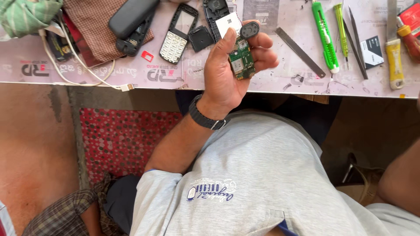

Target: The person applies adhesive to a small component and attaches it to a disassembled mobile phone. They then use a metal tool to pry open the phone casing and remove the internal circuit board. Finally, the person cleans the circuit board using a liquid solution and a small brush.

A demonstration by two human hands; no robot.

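Right hand beyond the frame edge

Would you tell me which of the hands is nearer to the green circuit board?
Left: the left hand holds the green circuit board; the right hand is out of view past the right edge.

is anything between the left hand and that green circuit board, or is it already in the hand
Nothing visible stands between them. The left hand already holds the green circuit board against its fingers, above the edge of the workbench. The right hand is out of view.
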